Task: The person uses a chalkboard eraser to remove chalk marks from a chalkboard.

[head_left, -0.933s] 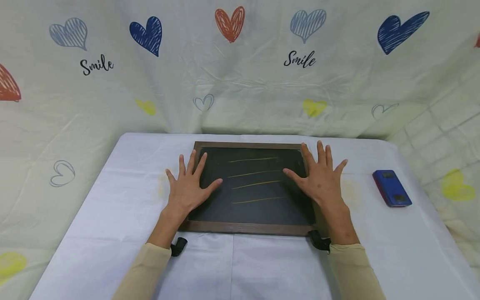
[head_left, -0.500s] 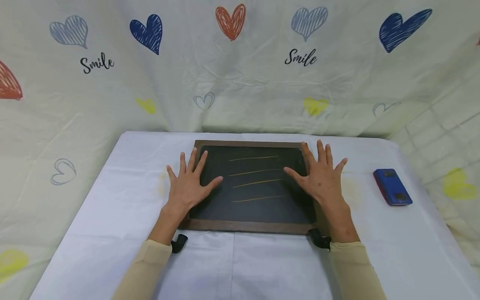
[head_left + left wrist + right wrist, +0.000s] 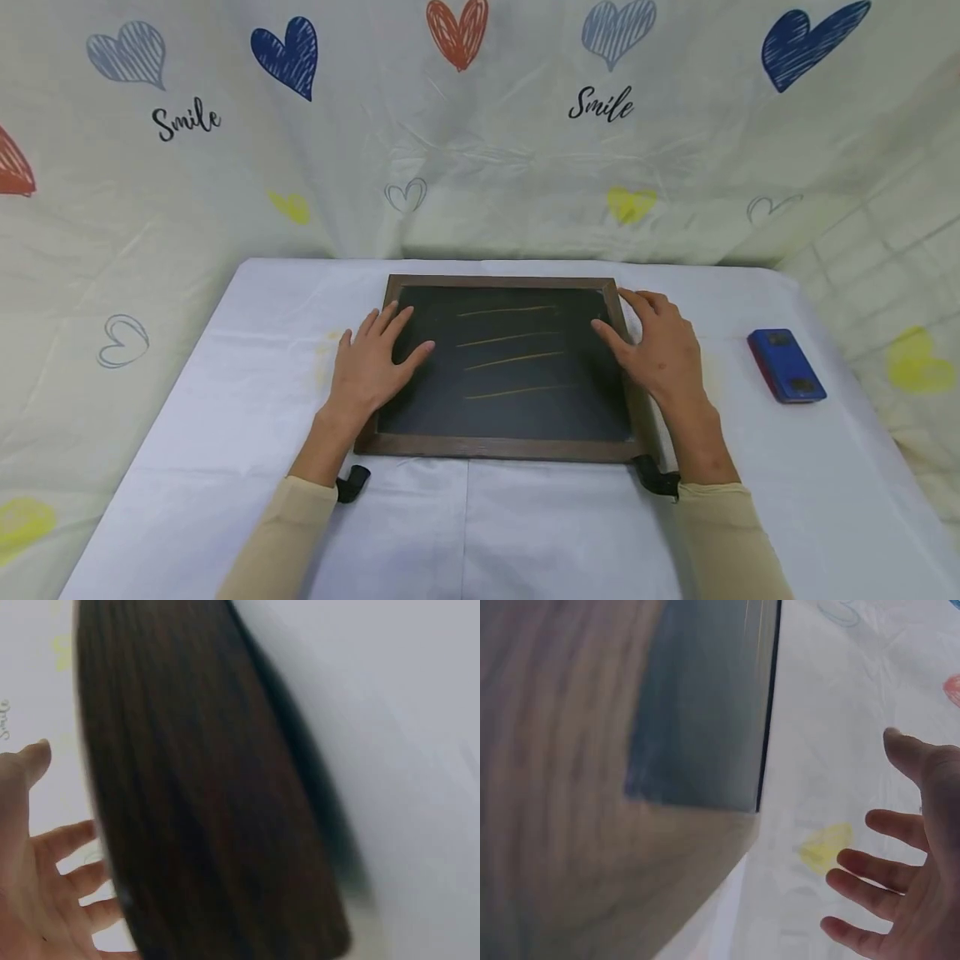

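Observation:
A small chalkboard (image 3: 510,417) with a brown wooden frame lies on the white-covered table, several thin yellow lines drawn across it. My left hand (image 3: 367,367) is over its left edge, fingers spread and holding nothing. Over the right edge is my right hand (image 3: 663,350), its fingers loosely bent, its thumb above the board. In the right wrist view, the fingers of that hand (image 3: 915,877) look apart from the frame (image 3: 562,825). The left wrist view shows the dark frame (image 3: 195,787) close up, beside the left hand (image 3: 45,900); whether they touch I cannot tell.
A blue chalkboard eraser (image 3: 787,367) with a reddish underside lies on the table (image 3: 555,533) at the right. Behind the table hangs a pale curtain (image 3: 510,192) printed with hearts. Each wrist carries a black camera mount (image 3: 352,483).
My right hand has shifted outward to the right and its fingers have bent from straight. The left hand has moved slightly left. The chalkboard keeps its place, while the view tilts down a little.

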Available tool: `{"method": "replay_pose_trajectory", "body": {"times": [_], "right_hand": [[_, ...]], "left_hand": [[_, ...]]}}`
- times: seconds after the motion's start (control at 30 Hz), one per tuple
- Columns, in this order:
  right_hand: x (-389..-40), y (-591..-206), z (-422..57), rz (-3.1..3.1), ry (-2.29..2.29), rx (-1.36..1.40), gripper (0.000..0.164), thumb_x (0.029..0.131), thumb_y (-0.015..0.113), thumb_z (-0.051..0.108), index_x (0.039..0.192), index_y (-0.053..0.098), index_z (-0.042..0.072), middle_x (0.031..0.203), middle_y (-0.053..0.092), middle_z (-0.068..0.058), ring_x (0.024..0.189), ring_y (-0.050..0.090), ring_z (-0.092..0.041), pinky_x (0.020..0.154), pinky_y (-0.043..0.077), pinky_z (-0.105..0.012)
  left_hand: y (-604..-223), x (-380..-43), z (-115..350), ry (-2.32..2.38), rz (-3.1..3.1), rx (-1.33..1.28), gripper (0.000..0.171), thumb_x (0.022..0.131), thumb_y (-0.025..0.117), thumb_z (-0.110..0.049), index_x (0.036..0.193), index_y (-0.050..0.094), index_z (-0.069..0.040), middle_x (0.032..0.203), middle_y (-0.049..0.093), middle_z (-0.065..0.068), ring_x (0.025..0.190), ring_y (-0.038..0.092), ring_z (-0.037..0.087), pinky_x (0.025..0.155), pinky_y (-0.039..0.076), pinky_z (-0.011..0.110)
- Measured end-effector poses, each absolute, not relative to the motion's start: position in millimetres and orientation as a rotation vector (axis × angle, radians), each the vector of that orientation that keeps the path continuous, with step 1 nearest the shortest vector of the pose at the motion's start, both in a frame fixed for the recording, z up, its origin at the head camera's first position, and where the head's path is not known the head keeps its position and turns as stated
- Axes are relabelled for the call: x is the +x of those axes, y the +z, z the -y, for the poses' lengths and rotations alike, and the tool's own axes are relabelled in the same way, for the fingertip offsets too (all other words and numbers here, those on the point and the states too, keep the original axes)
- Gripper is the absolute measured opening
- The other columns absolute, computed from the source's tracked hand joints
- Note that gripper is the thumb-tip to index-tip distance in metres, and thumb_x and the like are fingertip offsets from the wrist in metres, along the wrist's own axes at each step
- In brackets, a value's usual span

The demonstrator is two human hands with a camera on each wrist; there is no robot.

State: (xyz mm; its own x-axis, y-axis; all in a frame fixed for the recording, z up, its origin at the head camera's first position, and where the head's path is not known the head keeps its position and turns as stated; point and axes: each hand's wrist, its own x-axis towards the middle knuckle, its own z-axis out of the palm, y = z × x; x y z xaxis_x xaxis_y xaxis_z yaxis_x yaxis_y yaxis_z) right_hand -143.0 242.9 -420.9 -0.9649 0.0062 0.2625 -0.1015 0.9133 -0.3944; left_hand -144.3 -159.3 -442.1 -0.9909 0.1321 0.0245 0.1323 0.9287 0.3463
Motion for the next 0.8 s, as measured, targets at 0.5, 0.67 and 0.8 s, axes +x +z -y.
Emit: {"method": "replay_pose_trajectory", "body": {"times": [0.5, 0.67, 0.8], "right_hand": [[-125.4, -420.9, -294.9, 2.833, 0.654, -0.157, 0.058, 0.101, 0.065, 0.042, 0.147, 0.056, 0.006, 0.145, 0.053, -0.032, 0.127, 0.053, -0.057, 0.097, 0.046, -0.071], [-119.6, -421.9, -316.8, 2.845, 0.669, -0.252, 0.059, 0.103, 0.061, 0.043, 0.149, 0.054, 0.005, 0.146, 0.052, -0.033, 0.125, 0.053, -0.057, 0.093, 0.046, -0.071], [-114.2, -422.1, -332.9, 2.85, 0.678, -0.316, 0.061, 0.103, 0.059, 0.043, 0.15, 0.053, 0.005, 0.144, 0.051, -0.033, 0.123, 0.053, -0.056, 0.088, 0.046, -0.07]], "left_hand": [[-447.1, -144.0, 177.4, -0.707, 3.031, -0.226, 0.069, 0.102, 0.059, -0.056, 0.158, 0.046, -0.018, 0.166, 0.042, 0.011, 0.153, 0.041, 0.036, 0.12, 0.038, 0.064], [-450.4, -144.6, 184.5, -0.774, 3.061, -0.21, 0.066, 0.104, 0.059, -0.05, 0.158, 0.045, -0.016, 0.167, 0.039, 0.013, 0.155, 0.038, 0.037, 0.122, 0.037, 0.062], [-449.5, -144.9, 188.8, -0.835, 3.072, -0.218, 0.064, 0.104, 0.06, -0.046, 0.158, 0.045, -0.014, 0.168, 0.038, 0.014, 0.156, 0.036, 0.037, 0.124, 0.034, 0.061]]}}
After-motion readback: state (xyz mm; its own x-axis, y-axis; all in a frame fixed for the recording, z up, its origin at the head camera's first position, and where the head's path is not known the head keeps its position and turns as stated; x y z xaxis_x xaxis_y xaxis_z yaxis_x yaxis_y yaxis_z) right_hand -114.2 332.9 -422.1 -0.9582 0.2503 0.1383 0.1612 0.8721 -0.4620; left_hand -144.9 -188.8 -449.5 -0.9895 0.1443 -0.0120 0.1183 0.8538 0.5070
